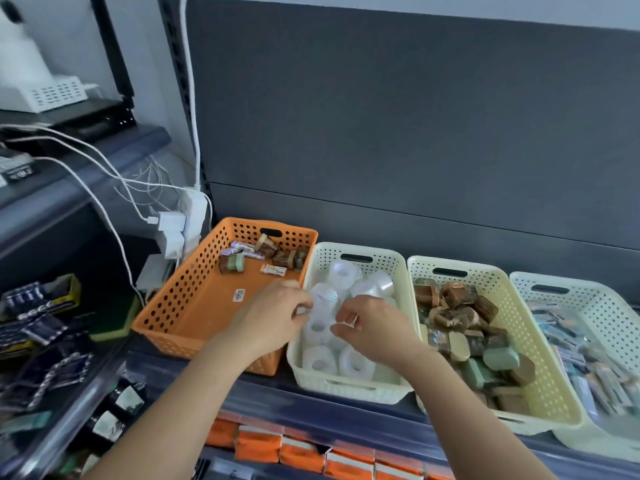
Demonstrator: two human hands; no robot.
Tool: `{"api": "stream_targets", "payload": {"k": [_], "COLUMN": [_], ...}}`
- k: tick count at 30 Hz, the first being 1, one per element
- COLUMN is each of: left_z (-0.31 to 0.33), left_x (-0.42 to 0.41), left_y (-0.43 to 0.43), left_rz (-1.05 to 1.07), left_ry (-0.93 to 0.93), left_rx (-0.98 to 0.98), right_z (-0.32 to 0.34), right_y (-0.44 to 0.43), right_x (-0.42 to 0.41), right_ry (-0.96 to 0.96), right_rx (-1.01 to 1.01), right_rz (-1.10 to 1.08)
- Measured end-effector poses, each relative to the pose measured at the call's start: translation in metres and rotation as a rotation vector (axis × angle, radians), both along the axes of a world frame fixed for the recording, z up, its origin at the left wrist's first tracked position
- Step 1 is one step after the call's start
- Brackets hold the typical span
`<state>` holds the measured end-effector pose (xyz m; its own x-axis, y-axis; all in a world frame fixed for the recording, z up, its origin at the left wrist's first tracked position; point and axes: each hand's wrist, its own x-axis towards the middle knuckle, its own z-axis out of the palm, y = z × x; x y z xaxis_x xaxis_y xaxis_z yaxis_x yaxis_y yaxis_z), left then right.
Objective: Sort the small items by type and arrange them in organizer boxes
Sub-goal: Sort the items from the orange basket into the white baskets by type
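The left hand pinches a glossy translucent tape roll above the perforated cream basket. The right hand has its fingers curled round another roll.

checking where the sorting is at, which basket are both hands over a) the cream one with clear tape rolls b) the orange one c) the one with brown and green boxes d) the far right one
a: the left hand and the right hand are both over the cream basket that holds the clear tape rolls.
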<state>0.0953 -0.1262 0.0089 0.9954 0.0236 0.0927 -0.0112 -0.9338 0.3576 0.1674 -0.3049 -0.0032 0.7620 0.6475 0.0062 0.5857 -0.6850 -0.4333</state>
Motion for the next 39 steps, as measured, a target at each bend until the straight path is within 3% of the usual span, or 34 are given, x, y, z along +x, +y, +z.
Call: {"api": "stream_targets", "payload": {"k": [6, 12, 22, 29, 34, 39], "left_z": [0.001, -0.024, -0.053, -0.058, -0.048, -0.019], "left_x": [0.021, 0.052, 0.085, 0.091, 0.091, 0.086], "left_y": [0.066, 0.124, 0.159, 0.167, 0.168, 0.155], "left_rz": [0.166, 0.221, 0.183, 0.107, 0.107, 0.144], "left_ry": [-0.027, 0.199, 0.179, 0.191, 0.191, 0.074], "left_rx": [0.124, 0.221, 0.289, 0.348, 0.147, -0.172], "right_z": [0.01, 0.0, -0.026, -0.035, -0.032, -0.013], "right_y": [0.066, 0.133, 0.197, 0.211, 0.208, 0.188], "right_x": [0.016, 0.046, 0.088, 0.095, 0.091, 0.079], "right_ry": [-0.163, -0.252, -0.206, -0.264, -0.235, -0.135], "right_rx": [0.045, -0.119, -0.445, -0.493, -0.424, -0.026], "right_rz": [0.067, 0.1, 0.007, -0.073, -0.061, -0.151]}}
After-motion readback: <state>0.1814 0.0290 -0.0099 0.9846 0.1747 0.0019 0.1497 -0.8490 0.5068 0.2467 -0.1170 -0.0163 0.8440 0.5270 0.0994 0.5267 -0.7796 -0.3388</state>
